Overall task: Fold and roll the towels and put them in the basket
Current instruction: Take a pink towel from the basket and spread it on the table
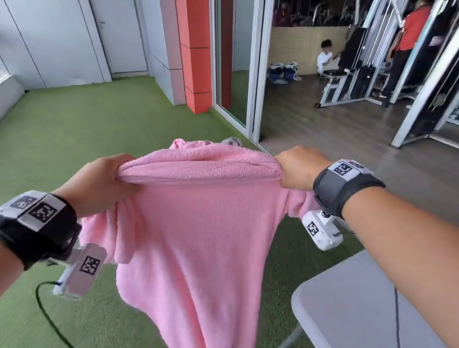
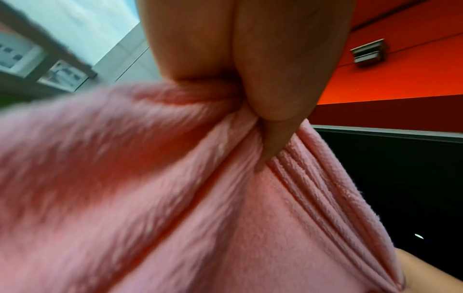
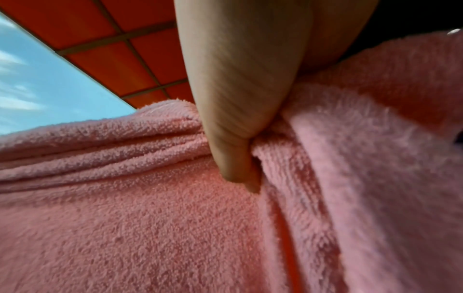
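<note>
My left hand (image 1: pixel 99 179) pinches one end of the top edge of the pink towel (image 1: pixel 195 241), and my right hand (image 1: pixel 299 167) grips the other end, so it hangs in the air over the green floor (image 1: pixel 56 131), left of the grey table (image 1: pixel 355 317). It looks soft, light and limp, so I think the corners are the best places to hold. The held edge runs left to right, rising a little toward the right, and the long side drops down.

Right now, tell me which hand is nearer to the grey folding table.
Right. The right hand grips the pink towel above and just beyond the table, its forearm passing over the tabletop. The left hand grips the towel's opposite end, farther off over the green turf.
</note>
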`<state>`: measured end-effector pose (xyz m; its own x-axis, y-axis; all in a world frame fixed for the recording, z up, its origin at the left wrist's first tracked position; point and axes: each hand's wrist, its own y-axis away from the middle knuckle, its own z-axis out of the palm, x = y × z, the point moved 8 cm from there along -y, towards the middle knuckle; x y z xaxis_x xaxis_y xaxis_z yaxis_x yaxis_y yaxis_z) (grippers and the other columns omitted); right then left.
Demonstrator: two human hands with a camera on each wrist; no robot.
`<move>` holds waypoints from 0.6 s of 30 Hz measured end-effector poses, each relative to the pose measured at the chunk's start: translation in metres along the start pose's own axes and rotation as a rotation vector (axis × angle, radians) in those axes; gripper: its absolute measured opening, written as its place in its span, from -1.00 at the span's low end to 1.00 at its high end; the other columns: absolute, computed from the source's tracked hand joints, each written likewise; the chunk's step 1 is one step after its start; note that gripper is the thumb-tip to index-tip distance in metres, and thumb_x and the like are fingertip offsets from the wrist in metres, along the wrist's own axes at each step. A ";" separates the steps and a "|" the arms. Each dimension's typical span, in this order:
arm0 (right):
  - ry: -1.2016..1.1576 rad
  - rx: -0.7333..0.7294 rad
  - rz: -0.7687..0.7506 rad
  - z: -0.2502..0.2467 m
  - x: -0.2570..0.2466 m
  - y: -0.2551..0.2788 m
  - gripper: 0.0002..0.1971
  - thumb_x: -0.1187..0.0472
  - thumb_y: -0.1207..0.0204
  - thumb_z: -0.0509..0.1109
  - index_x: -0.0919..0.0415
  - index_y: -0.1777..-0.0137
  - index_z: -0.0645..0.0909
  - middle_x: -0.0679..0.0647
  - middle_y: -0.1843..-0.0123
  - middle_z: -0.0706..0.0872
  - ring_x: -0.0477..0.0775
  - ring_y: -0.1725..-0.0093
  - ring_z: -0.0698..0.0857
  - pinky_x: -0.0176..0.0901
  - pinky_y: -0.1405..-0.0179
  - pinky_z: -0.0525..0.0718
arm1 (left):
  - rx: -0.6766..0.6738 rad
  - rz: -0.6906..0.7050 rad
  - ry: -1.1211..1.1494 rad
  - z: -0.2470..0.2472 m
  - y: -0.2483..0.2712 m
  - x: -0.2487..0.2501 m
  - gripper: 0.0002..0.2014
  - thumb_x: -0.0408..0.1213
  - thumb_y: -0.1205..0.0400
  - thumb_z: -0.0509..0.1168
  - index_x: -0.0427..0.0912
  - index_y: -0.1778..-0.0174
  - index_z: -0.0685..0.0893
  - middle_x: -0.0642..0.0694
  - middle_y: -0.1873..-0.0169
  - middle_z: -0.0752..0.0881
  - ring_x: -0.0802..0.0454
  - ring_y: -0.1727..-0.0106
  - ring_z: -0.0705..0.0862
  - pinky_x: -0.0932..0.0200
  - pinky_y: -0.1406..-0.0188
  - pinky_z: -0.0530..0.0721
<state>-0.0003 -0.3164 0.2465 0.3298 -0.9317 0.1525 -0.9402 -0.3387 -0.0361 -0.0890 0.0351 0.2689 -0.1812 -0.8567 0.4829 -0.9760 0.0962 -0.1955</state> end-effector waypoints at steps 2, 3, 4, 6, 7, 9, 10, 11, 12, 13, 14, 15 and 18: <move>-0.053 -0.011 0.038 0.020 0.029 -0.005 -0.88 0.15 -0.33 0.39 0.02 0.29 0.47 -0.02 0.34 0.56 0.22 0.29 0.61 -0.11 0.32 0.50 | -0.007 0.017 0.030 0.021 -0.009 0.014 -0.74 -0.37 -0.52 0.46 0.06 -0.02 0.65 0.02 0.23 0.78 0.01 0.19 0.75 -0.03 0.18 0.72; -0.064 -0.021 0.046 0.028 0.043 -0.008 -0.88 0.14 -0.33 0.39 0.01 0.29 0.47 -0.04 0.36 0.55 0.22 0.29 0.59 -0.11 0.31 0.50 | -0.019 0.034 0.018 0.032 -0.013 0.024 -0.70 -0.35 -0.51 0.46 0.11 -0.05 0.63 0.07 0.21 0.77 0.06 0.19 0.74 0.03 0.20 0.70; -0.066 -0.028 0.047 0.036 0.057 -0.011 -0.87 0.12 -0.33 0.39 0.01 0.29 0.47 -0.05 0.36 0.55 0.23 0.29 0.60 -0.11 0.31 0.51 | -0.038 0.054 -0.013 0.044 -0.018 0.032 -0.64 -0.32 -0.50 0.47 0.18 -0.09 0.60 0.12 0.20 0.76 0.14 0.19 0.72 0.11 0.25 0.65; -0.062 -0.034 0.050 0.048 0.086 -0.018 -0.90 0.07 -0.33 0.39 -0.01 0.23 0.51 -0.02 0.30 0.62 0.25 0.23 0.65 -0.10 0.28 0.53 | -0.096 0.055 -0.132 0.068 -0.028 0.047 -0.56 -0.27 -0.45 0.49 0.28 -0.13 0.55 0.16 0.22 0.74 0.18 0.24 0.72 0.19 0.32 0.63; -0.058 -0.038 0.054 0.055 0.101 -0.021 -0.89 0.05 -0.35 0.37 -0.01 0.17 0.53 0.02 0.25 0.65 0.26 0.19 0.67 -0.09 0.26 0.53 | -0.124 0.038 -0.196 0.078 -0.034 0.052 -0.56 -0.25 -0.43 0.50 0.28 -0.11 0.56 0.15 0.24 0.74 0.14 0.27 0.73 0.18 0.33 0.65; -0.039 -0.038 0.061 0.066 0.132 -0.024 -0.89 0.06 -0.39 0.35 -0.01 0.10 0.54 0.04 0.22 0.63 0.27 0.18 0.66 -0.08 0.26 0.51 | -0.156 0.000 -0.278 0.095 -0.045 0.062 -0.61 -0.26 -0.41 0.48 0.23 -0.04 0.58 0.12 0.29 0.74 0.08 0.30 0.72 0.13 0.31 0.70; -0.034 -0.035 0.065 0.070 0.147 -0.026 -0.90 0.08 -0.40 0.35 -0.01 0.10 0.53 0.01 0.26 0.59 0.25 0.21 0.62 -0.08 0.26 0.50 | -0.167 -0.014 -0.298 0.104 -0.051 0.067 -0.64 -0.28 -0.41 0.48 0.21 0.00 0.58 0.12 0.32 0.73 0.08 0.32 0.71 0.13 0.32 0.70; -0.031 -0.037 0.076 0.074 0.163 -0.027 -0.91 0.09 -0.40 0.35 -0.01 0.12 0.52 -0.03 0.31 0.54 0.24 0.23 0.60 -0.09 0.27 0.50 | -0.175 -0.024 -0.313 0.112 -0.056 0.074 -0.68 -0.29 -0.41 0.47 0.18 0.06 0.58 0.12 0.34 0.72 0.09 0.34 0.71 0.12 0.33 0.71; -0.031 -0.039 0.088 0.079 0.178 -0.029 -0.91 0.10 -0.39 0.36 0.00 0.14 0.51 -0.05 0.34 0.50 0.23 0.24 0.58 -0.09 0.28 0.50 | -0.178 -0.031 -0.330 0.119 -0.061 0.080 -0.73 -0.28 -0.42 0.47 0.14 0.11 0.59 0.11 0.37 0.72 0.09 0.36 0.70 0.11 0.34 0.71; -0.025 -0.051 0.105 0.083 0.193 -0.032 -0.91 0.10 -0.38 0.36 0.01 0.15 0.51 -0.06 0.36 0.49 0.23 0.25 0.58 -0.10 0.28 0.50 | -0.177 -0.037 -0.348 0.125 -0.068 0.086 -0.79 -0.27 -0.43 0.47 0.08 0.14 0.60 0.08 0.39 0.71 0.08 0.38 0.69 0.08 0.35 0.71; -0.015 -0.067 0.120 0.089 0.207 -0.034 -0.92 0.10 -0.37 0.35 0.02 0.18 0.51 -0.06 0.37 0.50 0.23 0.26 0.59 -0.10 0.29 0.51 | -0.172 -0.041 -0.371 0.131 -0.074 0.092 -0.83 -0.25 -0.44 0.46 0.04 0.15 0.61 0.06 0.41 0.70 0.06 0.39 0.68 0.06 0.36 0.71; -0.015 -0.086 0.137 0.093 0.221 -0.037 -0.92 0.08 -0.36 0.34 0.03 0.22 0.51 -0.06 0.38 0.52 0.24 0.27 0.60 -0.10 0.30 0.52 | -0.165 -0.040 -0.393 0.137 -0.082 0.098 -0.85 -0.23 -0.45 0.45 0.02 0.15 0.62 0.04 0.42 0.69 0.05 0.40 0.67 0.06 0.37 0.70; -0.093 -0.102 0.178 0.109 0.262 -0.044 -0.87 0.08 -0.34 0.38 0.04 0.32 0.49 -0.01 0.39 0.62 0.24 0.29 0.66 -0.09 0.34 0.61 | -0.160 -0.037 -0.410 0.156 -0.105 0.115 -0.88 -0.20 -0.46 0.43 -0.02 0.16 0.62 0.02 0.44 0.67 0.03 0.41 0.63 0.10 0.40 0.64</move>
<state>0.1365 -0.5597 0.1805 0.1602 -0.9852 0.0607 -0.9864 -0.1576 0.0463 0.0119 -0.1523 0.2122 -0.1145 -0.9882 0.1018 -0.9932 0.1116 -0.0344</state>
